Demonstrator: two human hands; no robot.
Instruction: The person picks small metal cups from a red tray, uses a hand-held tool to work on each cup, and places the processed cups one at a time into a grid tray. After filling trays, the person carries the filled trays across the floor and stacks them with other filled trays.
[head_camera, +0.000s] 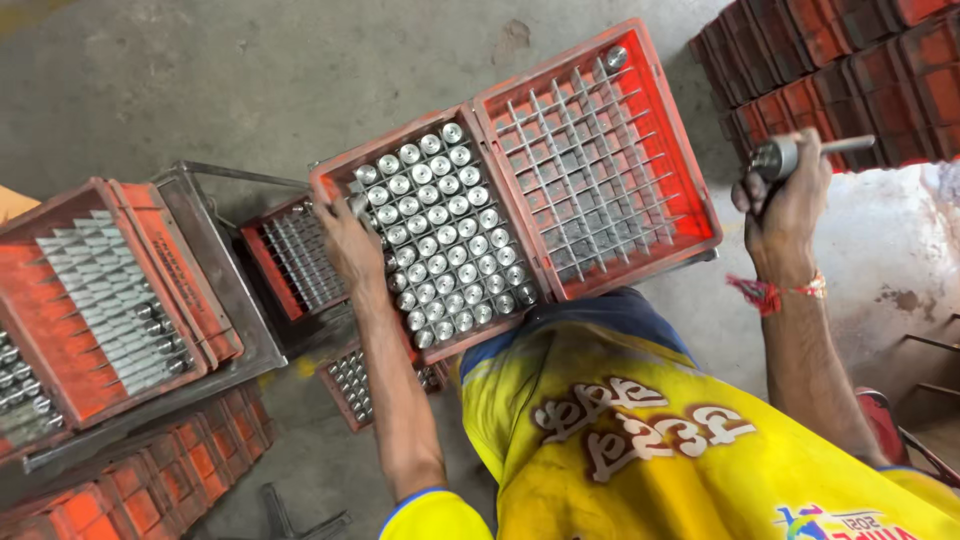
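My left hand (343, 236) reaches into the near-left corner of an orange crate (330, 180) packed with upright round metal parts (440, 235), its fingers closed around one of them. Beside it lies a second orange crate (660, 90) with a wire grid divider, holding a single metal part (616, 57) in its far corner. My right hand (785, 205) is raised to the right of both crates and grips a metal part with a thin shaft (790, 153) pointing sideways.
More orange crates with metal parts stand on a metal frame at the left (100, 300) and below (130, 490). Stacked orange crates (850, 70) fill the upper right. Bare concrete floor (250, 80) lies beyond. My yellow shirt (640, 440) fills the bottom.
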